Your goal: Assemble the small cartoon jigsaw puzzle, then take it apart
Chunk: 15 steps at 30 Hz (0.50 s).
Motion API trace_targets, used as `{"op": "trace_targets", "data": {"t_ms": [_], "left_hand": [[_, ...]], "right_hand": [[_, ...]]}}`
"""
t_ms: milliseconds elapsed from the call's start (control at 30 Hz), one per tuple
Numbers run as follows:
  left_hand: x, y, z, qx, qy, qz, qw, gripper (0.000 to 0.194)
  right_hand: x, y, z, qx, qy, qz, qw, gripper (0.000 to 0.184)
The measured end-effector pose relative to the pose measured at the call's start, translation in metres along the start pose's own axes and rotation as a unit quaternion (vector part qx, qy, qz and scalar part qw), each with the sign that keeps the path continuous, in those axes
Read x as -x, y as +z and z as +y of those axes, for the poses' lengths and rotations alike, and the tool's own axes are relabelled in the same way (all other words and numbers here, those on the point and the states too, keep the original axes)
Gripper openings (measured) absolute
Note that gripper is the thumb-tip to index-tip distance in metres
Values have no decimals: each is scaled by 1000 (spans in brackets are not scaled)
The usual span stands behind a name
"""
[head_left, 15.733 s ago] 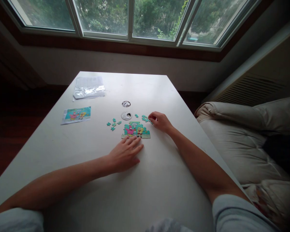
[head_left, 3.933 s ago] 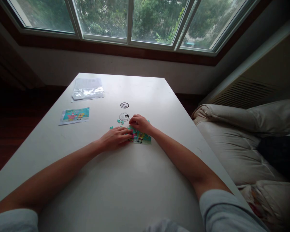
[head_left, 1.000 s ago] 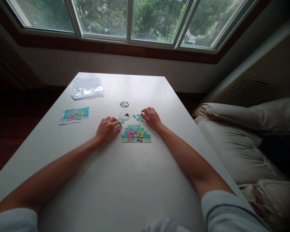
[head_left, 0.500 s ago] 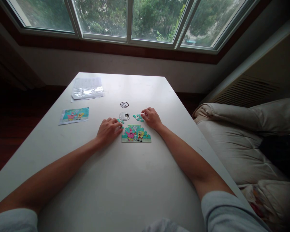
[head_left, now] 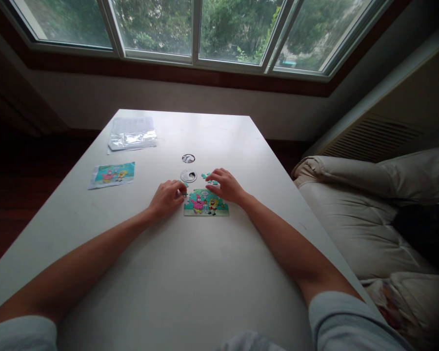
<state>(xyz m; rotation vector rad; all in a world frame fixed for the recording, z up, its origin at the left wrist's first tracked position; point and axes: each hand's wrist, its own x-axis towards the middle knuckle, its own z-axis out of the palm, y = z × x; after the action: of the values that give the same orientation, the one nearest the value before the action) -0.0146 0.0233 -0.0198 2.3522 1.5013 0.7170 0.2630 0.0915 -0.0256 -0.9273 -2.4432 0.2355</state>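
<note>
A partly assembled jigsaw puzzle (head_left: 202, 206) lies on the white table, its cartoon figures facing me and its upper edge uneven. At its left edge, my left hand (head_left: 167, 197) is closed, thumb and fingertips together on what looks like a small teal puzzle piece (head_left: 185, 194). Another loose piece shows just past those fingertips. My right hand (head_left: 227, 186) hovers by the puzzle's upper right, thumb and fingers apart. Beneath and beyond its fingers lie several loose teal pieces (head_left: 205, 175), partly covered by the hand.
Two round inserts, one a grommet (head_left: 188, 176), sit in the table (head_left: 183, 273) beyond the puzzle. To the left lies a picture sheet (head_left: 113, 175) with the same cartoon figures. Farther back are papers in a clear plastic sleeve (head_left: 132, 134). A beige sofa (head_left: 347, 219) stands on the right.
My right hand has moved left and slightly toward me, from the loose pieces to the puzzle's upper edge, its thumb spreading away. The left hand's fingers have curled in slightly.
</note>
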Motion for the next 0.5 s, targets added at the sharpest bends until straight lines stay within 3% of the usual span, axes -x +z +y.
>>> {"op": "trace_targets", "data": {"t_ms": [167, 333, 500], "left_hand": [[-1, -2, 2, 64, -39, 7, 997, 11], [-2, -6, 4, 107, -88, 13, 990, 14], [-3, -4, 5, 81, -72, 6, 994, 13]], "right_hand": [[-2, 0, -14, 19, -47, -66, 997, 28], [-3, 6, -18, 25, -40, -63, 997, 29], [-3, 9, -21, 32, -35, -60, 997, 29]]}}
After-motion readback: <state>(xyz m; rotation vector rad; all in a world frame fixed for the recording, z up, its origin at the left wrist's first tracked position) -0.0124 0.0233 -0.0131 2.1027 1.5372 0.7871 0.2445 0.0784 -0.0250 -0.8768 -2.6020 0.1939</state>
